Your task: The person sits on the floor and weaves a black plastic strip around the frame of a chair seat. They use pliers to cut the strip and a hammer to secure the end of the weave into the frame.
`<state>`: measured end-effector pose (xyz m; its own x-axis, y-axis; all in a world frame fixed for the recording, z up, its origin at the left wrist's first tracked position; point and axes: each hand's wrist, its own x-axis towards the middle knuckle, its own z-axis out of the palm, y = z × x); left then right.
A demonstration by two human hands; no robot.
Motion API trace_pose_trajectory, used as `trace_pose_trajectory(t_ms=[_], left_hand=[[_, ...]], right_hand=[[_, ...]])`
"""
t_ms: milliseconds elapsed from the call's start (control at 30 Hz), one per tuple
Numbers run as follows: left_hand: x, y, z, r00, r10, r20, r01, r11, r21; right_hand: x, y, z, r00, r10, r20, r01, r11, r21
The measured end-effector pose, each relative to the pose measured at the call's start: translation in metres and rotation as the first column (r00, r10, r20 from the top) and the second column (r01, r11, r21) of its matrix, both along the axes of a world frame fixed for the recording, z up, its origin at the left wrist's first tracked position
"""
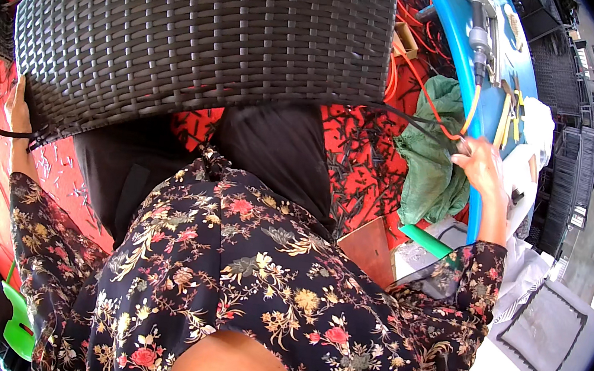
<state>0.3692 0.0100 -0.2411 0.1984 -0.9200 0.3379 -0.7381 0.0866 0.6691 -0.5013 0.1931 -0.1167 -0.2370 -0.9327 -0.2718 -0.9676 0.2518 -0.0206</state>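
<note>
Woven panel [212, 35], cropped, partly hides left hand [19, 113], grip unclear; right hand [481, 166] pinches strip [415, 118].

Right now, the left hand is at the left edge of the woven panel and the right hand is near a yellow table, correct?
The table is blue, not yellow, as the head view shows; the left hand and right hand are placed as you say.

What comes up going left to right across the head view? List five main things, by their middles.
Left hand → dark woven panel → green cloth → right hand → dark woven pieces in the background
</note>
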Motion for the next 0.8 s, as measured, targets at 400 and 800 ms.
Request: trace_pose_trajectory(t_ms=[400, 800], left_hand=[[0.031, -0.008, -0.002, 0.981, 0.033, 0.189, -0.048, 0.996, 0.076], [-0.004, -0.002, 0.010, 0.973, 0.091, -0.213, -0.065, 0.990, 0.128]], right_hand=[[0.099, -0.037, -0.047, 0.864, 0.502, -0.032, -0.494, 0.835, -0.243], [-0.029, 0.083, -0.043, 0.982, 0.005, -0.188, -0.022, 0.996, -0.084]])
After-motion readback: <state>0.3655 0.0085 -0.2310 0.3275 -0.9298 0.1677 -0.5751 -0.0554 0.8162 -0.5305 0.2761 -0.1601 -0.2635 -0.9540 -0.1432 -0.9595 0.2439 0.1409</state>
